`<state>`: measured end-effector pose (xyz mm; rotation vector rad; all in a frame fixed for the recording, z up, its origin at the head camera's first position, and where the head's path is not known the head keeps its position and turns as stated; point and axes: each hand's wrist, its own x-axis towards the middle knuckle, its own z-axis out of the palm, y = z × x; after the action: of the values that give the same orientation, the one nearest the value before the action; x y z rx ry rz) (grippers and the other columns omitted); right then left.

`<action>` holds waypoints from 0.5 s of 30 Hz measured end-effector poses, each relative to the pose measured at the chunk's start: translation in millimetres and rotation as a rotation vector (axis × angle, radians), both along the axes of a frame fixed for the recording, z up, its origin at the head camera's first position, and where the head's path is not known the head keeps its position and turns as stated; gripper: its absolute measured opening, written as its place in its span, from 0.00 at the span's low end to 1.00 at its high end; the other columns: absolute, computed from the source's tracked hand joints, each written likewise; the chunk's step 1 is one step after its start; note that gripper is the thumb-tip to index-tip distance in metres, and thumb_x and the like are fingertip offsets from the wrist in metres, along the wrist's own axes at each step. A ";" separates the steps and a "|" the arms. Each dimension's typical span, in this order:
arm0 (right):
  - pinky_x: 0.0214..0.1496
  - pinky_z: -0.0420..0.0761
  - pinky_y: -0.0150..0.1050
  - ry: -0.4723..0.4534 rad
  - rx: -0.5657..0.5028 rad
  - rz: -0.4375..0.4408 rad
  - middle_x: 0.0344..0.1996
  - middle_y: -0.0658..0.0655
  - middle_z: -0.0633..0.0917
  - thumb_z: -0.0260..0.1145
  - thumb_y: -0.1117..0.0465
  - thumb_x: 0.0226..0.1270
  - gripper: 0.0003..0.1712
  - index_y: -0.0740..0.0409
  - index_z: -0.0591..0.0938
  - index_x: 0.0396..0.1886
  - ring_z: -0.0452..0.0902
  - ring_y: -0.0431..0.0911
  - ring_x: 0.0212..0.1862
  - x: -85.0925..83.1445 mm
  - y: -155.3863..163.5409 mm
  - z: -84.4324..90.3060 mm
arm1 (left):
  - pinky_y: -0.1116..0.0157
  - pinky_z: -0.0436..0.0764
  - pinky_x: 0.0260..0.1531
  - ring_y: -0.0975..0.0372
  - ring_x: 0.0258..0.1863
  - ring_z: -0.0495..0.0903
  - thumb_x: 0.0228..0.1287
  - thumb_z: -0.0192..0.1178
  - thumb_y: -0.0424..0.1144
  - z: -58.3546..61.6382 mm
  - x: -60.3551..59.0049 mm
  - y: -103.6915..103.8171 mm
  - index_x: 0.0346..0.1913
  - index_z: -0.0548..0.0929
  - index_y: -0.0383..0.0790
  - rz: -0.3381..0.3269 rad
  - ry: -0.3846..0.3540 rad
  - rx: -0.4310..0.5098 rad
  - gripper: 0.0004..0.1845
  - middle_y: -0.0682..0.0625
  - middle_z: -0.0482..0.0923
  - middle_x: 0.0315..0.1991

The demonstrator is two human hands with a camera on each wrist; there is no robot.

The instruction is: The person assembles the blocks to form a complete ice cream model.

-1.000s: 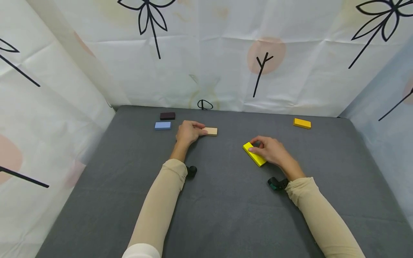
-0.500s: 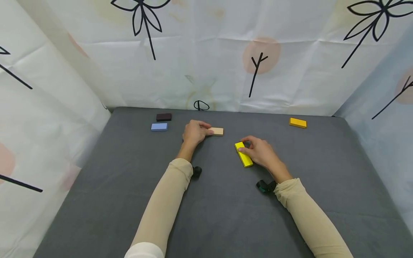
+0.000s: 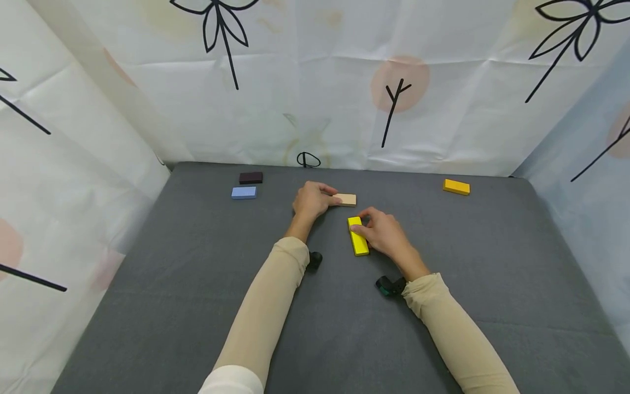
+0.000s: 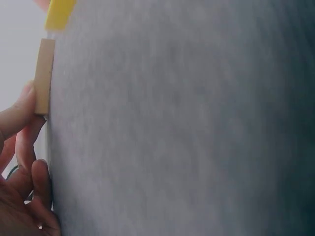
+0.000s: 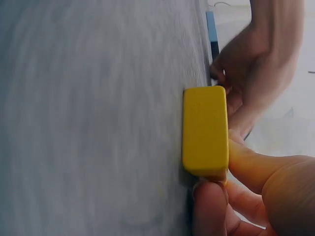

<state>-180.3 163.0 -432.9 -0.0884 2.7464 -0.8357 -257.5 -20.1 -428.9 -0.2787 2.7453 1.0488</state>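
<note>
My left hand (image 3: 311, 201) pinches one end of a pale wooden block (image 3: 348, 200) that lies on the grey cloth. In the left wrist view the thumb presses along the wooden block (image 4: 45, 76), and the fingertips sit at its near end. Just in front and to the right, my right hand (image 3: 386, 234) pinches a bright yellow block (image 3: 359, 244) from its right side. That block points roughly away from me, while the wooden one lies crosswise. The right wrist view shows the yellow block (image 5: 205, 130) end-on, with thumb and a finger against it.
Toward the back left lie a dark brown block (image 3: 251, 178) and a light blue block (image 3: 244, 192). An orange-yellow block (image 3: 456, 187) rests at the back right. A patterned curtain (image 3: 339, 126) hangs behind the grey-covered table (image 3: 315, 339).
My left hand has slid the wooden block to the right. My right hand has brought the yellow block left and turned it from slanted to nearly straight. The two blocks are closer together.
</note>
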 end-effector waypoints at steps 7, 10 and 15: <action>0.35 0.79 0.39 0.036 -0.001 -0.030 0.43 0.61 0.88 0.66 0.42 0.72 0.31 0.57 0.78 0.64 0.82 0.48 0.34 2.2 -12.2 -2.3 | 0.54 0.77 0.57 0.55 0.50 0.83 0.54 0.76 0.58 -1.2 -0.9 3.5 0.45 0.92 0.63 0.014 0.002 0.013 0.15 0.58 0.88 0.51; 0.33 0.78 0.38 0.049 -0.022 -0.019 0.42 0.61 0.87 0.66 0.43 0.72 0.30 0.57 0.78 0.64 0.81 0.47 0.32 2.8 -11.1 -3.1 | 0.52 0.73 0.64 0.55 0.52 0.82 0.54 0.75 0.59 -2.1 -0.2 2.8 0.45 0.91 0.64 0.000 -0.005 0.023 0.15 0.59 0.88 0.51; 0.29 0.78 0.38 -0.003 -0.110 0.041 0.35 0.60 0.87 0.63 0.44 0.76 0.30 0.58 0.75 0.66 0.81 0.45 0.24 -0.9 -1.4 -1.9 | 0.50 0.66 0.71 0.55 0.55 0.80 0.54 0.76 0.59 -3.0 0.9 2.7 0.44 0.92 0.63 -0.036 -0.023 0.071 0.15 0.59 0.88 0.52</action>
<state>-181.2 161.6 -434.9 -0.1645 2.6847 -0.9736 -256.6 -17.4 -431.8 -0.2285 2.6760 1.1232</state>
